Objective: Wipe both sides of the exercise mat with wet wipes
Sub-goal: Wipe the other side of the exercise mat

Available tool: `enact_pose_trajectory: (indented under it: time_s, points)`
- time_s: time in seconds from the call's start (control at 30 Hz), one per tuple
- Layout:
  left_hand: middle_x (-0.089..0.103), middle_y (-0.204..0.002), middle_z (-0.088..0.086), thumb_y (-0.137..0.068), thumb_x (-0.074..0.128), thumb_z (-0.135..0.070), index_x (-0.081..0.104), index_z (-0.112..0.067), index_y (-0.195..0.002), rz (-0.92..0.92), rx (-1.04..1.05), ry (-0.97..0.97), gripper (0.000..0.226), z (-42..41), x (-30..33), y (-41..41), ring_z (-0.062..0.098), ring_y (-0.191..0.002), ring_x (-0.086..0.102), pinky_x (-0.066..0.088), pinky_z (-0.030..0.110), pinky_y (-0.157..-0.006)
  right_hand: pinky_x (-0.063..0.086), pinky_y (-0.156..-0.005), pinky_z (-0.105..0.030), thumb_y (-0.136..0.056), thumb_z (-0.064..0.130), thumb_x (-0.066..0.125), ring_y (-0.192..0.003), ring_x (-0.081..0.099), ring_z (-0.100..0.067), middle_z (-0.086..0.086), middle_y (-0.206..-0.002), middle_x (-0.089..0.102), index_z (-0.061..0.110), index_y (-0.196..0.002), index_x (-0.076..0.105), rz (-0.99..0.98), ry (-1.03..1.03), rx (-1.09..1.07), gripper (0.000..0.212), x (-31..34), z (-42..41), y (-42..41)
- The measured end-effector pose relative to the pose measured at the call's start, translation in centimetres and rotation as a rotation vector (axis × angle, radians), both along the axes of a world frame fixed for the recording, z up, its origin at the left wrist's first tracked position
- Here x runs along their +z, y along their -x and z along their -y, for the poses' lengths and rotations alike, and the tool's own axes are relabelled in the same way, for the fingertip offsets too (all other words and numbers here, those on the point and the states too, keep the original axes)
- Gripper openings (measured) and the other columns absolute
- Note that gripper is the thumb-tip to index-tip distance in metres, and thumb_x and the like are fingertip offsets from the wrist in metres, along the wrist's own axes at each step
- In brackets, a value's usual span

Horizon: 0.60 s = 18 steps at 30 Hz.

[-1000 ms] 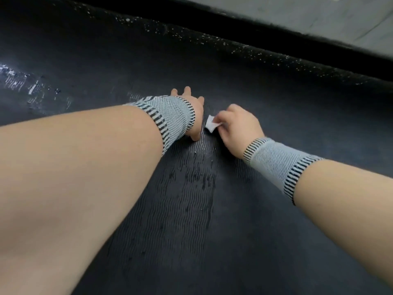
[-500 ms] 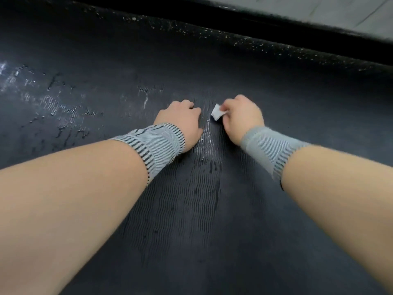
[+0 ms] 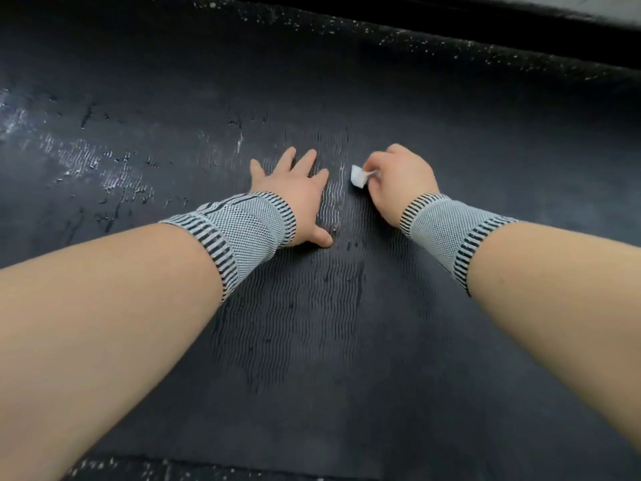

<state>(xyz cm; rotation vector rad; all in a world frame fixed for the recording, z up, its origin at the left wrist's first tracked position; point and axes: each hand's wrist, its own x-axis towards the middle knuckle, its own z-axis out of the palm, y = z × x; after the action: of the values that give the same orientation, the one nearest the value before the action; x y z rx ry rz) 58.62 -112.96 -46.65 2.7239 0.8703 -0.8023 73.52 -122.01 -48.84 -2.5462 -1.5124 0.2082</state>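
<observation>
Mat [image 3: 312, 341], dark and ribbed, lay flat beneath both forearms and filled most of the view. Left hand [image 3: 295, 196] rested on it with fingers spread wide, probably to brace it. Just beside, right hand [image 3: 399, 182] pinched a small crumpled wet wipe [image 3: 359, 177] against the surface. Wet streaks [image 3: 104, 168] glistened farther left; a speckled floor [image 3: 451, 53] lay beyond.
</observation>
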Motion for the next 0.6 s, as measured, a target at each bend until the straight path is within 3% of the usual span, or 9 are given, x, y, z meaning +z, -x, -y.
enact_pose_trajectory:
  time_s: [0.1,0.27,0.33,0.43,0.5,0.6]
  points:
    - [0.003,-0.164,-0.001,-0.075,0.066,-0.069,0.017,-0.027,-0.155,0.075,0.015,0.000,0.102,0.6,0.0,0.9,0.025,-0.151,-0.001,0.013,0.067,-0.113,0.039,-0.076,-0.031,-0.091,0.018,0.047,-0.094,0.056,-0.028,-0.006,-0.106,0.053,0.017,-0.110,0.062,-0.034,-0.016,0.115,0.024,0.0,4.1,3.5]
    - [0.019,-0.160,0.000,-0.089,0.052,-0.062,0.029,-0.026,-0.150,0.146,-0.036,-0.057,0.075,2.0,-0.4,2.9,0.024,-0.147,0.016,0.017,0.065,-0.113,0.045,-0.049,-0.029,-0.076,0.013,0.053,-0.059,0.059,-0.031,-0.008,-0.081,0.056,0.011,-0.084,0.067,-0.223,0.012,0.412,0.016,0.8,11.4,8.2]
    - [0.016,-0.161,0.000,-0.090,0.051,-0.061,0.026,-0.025,-0.152,0.133,-0.050,-0.040,0.076,2.4,-0.3,3.8,0.025,-0.147,0.015,0.016,0.065,-0.114,0.047,-0.056,-0.034,-0.080,0.010,0.054,-0.069,0.060,-0.035,-0.011,-0.088,0.056,0.011,-0.090,0.067,-0.157,0.022,0.411,0.016,0.8,10.2,7.4]
    - [0.011,-0.162,0.001,-0.083,0.056,-0.066,0.023,-0.023,-0.153,0.089,-0.083,0.016,0.089,3.2,0.4,5.0,0.025,-0.149,0.011,0.015,0.065,-0.114,0.044,-0.079,-0.035,-0.093,0.018,0.045,-0.097,0.057,-0.032,-0.008,-0.110,0.052,0.017,-0.111,0.061,-0.065,0.052,0.147,0.024,0.7,6.4,5.4]
    - [0.009,-0.163,0.001,-0.080,0.059,-0.069,0.020,-0.022,-0.154,0.059,-0.114,0.023,0.095,3.9,0.6,5.7,0.024,-0.149,0.008,0.014,0.066,-0.114,0.043,-0.081,-0.035,-0.094,0.020,0.042,-0.099,0.056,-0.031,-0.007,-0.112,0.051,0.018,-0.114,0.060,-0.059,0.052,0.050,0.026,0.8,5.3,5.1]
    - [0.004,-0.163,0.001,-0.079,0.060,-0.070,0.015,-0.021,-0.155,0.011,-0.191,0.005,0.101,5.2,0.7,6.9,0.023,-0.150,0.004,0.014,0.065,-0.115,0.043,-0.076,-0.036,-0.091,0.017,0.046,-0.092,0.056,-0.033,-0.009,-0.107,0.052,0.015,-0.111,0.061,-0.050,0.032,0.093,0.025,0.4,7.8,7.4]
